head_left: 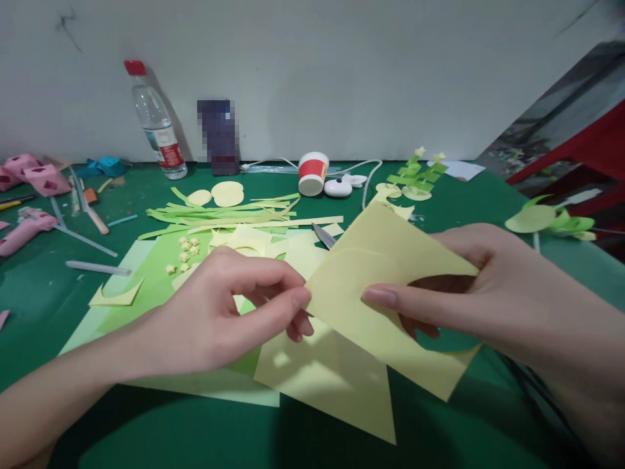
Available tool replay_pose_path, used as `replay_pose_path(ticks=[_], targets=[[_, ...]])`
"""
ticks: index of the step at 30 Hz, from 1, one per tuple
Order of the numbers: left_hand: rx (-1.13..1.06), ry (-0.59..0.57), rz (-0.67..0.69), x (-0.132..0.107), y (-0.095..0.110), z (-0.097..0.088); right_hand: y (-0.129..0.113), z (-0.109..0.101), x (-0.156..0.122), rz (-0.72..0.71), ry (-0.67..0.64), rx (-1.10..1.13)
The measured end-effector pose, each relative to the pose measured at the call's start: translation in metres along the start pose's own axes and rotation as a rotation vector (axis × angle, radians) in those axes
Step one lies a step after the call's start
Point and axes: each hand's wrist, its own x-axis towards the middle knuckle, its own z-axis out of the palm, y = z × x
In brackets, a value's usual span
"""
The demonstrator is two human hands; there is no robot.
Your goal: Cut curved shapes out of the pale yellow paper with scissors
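Observation:
A sheet of pale yellow paper (361, 280) with a curved cut-out in its right side is held up between both hands. My left hand (244, 312) pinches its left corner between thumb and fingers. On the right, my right hand (454, 293) grips it by the cut-out, thumb in front and fingers behind. Below lies another yellow sheet (336, 384), overlapping green sheets (141, 280). Behind the held paper, a scissor-like metal blade (323, 236) pokes out; the rest of it is hidden. Small folded paper stars (184, 256) sit left of centre, beyond my left hand.
Green paper strips (224, 217) and yellow paper discs (227, 193) lie farther back. Along the wall stand a water bottle (159, 124), a phone (218, 137) and a paper cup (313, 174). A pink glue gun (29, 231) is at left; paper plants (417, 176) are at right.

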Motion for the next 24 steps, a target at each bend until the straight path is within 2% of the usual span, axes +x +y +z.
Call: replay_pose_path(ticks=[4,9,12,18,21,24], targets=[[-0.031,-0.064,-0.024,0.002,-0.002,-0.003,-0.002,0.0,0.001,0.021,-0.038,0.019],[-0.063,-0.287,-0.072,0.006,-0.018,0.004,0.001,0.003,0.009,0.024,-0.224,-0.027],[-0.075,-0.366,-0.071,0.008,-0.026,0.012,0.005,0.006,0.012,0.031,-0.309,-0.054],[-0.157,-0.358,-0.058,0.009,-0.031,0.016,0.004,0.007,0.013,0.024,-0.299,-0.097],[-0.218,-0.392,-0.097,0.01,-0.031,0.016,0.003,0.007,0.015,-0.033,-0.292,-0.135],[-0.181,-0.437,-0.121,0.01,-0.03,0.017,0.004,0.008,0.016,-0.099,-0.26,-0.215]])
